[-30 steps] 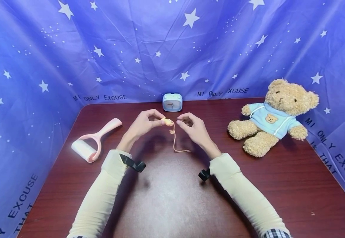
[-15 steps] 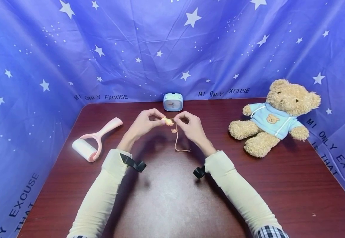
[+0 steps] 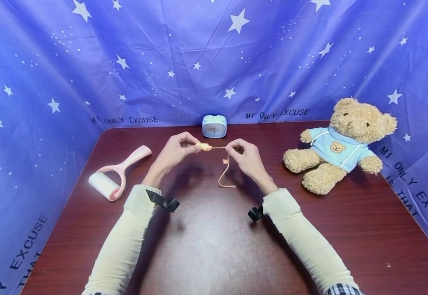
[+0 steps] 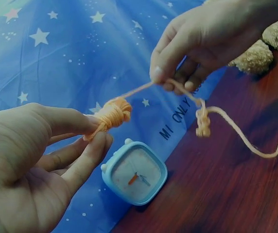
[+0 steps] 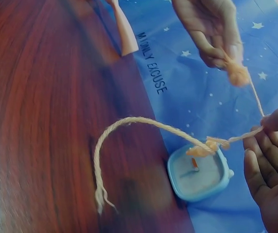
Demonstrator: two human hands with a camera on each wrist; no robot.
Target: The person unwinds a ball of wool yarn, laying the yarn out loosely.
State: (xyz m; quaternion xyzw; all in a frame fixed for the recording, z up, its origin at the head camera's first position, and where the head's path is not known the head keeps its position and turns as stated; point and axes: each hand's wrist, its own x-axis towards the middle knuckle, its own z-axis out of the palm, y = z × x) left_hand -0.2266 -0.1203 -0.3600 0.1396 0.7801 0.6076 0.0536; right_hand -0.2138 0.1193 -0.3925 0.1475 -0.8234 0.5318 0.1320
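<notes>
My left hand (image 3: 174,151) pinches a small wound bundle of pale orange yarn (image 4: 112,115) between thumb and fingers. From the bundle a strand runs taut to my right hand (image 3: 246,159), whose thumb and fingertip pinch it. Below the right hand hangs the yarn's loose tail (image 5: 148,121), with a knotted clump (image 4: 203,122) partway along and a frayed end. Both hands are held above the table, in front of a light blue alarm clock (image 3: 214,126).
A pink-handled lint roller (image 3: 119,174) lies on the left of the dark red wooden table (image 3: 206,246). On the right sits a teddy bear (image 3: 341,143) in a blue hoodie. Behind the table hangs a blue star-patterned curtain (image 3: 184,53).
My right hand has come to the strand, pinched it and drawn it rightward. The strand between the hands is now longer and straight. My left hand has shifted slightly left with the bundle.
</notes>
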